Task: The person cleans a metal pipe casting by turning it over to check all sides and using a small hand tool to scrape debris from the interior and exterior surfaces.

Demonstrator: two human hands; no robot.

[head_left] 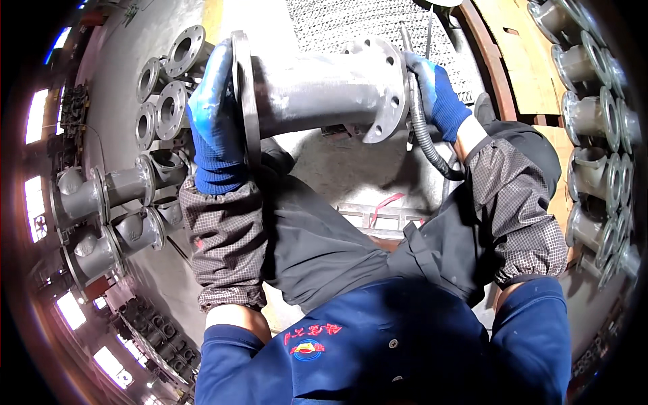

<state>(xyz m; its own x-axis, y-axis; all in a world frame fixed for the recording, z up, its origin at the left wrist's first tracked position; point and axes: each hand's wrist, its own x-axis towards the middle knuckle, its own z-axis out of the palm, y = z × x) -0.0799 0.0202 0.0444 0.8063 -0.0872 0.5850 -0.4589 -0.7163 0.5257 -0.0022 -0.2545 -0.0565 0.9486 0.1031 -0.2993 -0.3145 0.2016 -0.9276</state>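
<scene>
clamping flanged pipe [314, 94] with left hand [214, 111], can't tell with right hand [439, 96]; might drop it snagging corrugated hose [421, 128], 2 o'clock

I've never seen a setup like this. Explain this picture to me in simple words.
There is no robot arm here. A camera worn on a person's head looks down at the work; its very wide lens bends straight edges near the rim. The person's left hand and right hand wear blue gloves. Between them is a grey metal pipe with a flat disc at each end, above the person's legs. A ribbed black hose hangs by the right hand; whether that hand grips it too, I can't tell. More pipes sit on the left and on the right, with wooden boards nearby.
</scene>
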